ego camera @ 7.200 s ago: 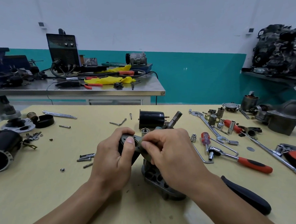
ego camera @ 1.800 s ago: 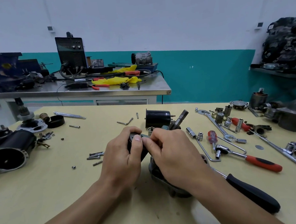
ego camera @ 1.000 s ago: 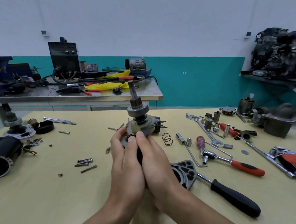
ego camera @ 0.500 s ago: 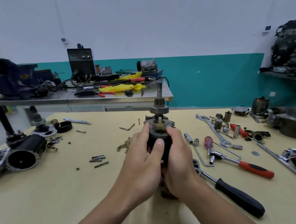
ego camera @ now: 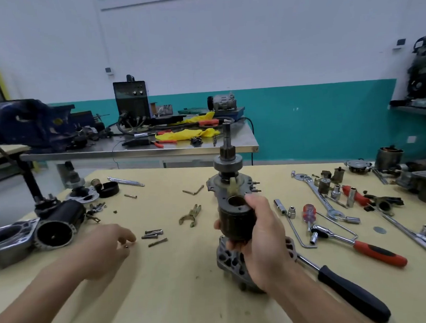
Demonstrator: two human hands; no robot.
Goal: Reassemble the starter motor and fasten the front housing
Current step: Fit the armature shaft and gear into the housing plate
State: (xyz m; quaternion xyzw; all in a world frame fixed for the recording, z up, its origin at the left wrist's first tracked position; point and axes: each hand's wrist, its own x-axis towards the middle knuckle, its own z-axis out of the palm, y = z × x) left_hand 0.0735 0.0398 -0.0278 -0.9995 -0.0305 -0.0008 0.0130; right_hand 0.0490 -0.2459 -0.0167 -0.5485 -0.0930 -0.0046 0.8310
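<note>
- Head view: the right hand holds the starter motor upright above the tabletop. Its grip is wrapped round the dark cylindrical body, thumb at the near side and fingers round the far side.
- The motor's shaft points straight up, with the pinion just below it and a flat grey plate under that.
- The front housing, a grey ribbed casting, lies on the tabletop directly below the held motor, partly hidden by the right hand and wrist.
- The left hand is low over the tabletop to the left, well apart from the motor. Its grip is loose, the fingers bent downward with nothing seen in them.
- A tiny dark screw lies just beside those fingertips, and three bolts lie near them to the right.
- A brass-coloured fork lever lies between the bolts and the motor.
- A black-handled ratchet lies to the right of the housing, its shaft reaching in behind the right wrist.
- Further right lie a red-handled ratchet, a red screwdriver and scattered sockets.
- At the left edge a dark motor casing lies on its side with its open end facing the camera.
- Behind stands a steel bench bearing a blue vise and a yellow cloth.
</note>
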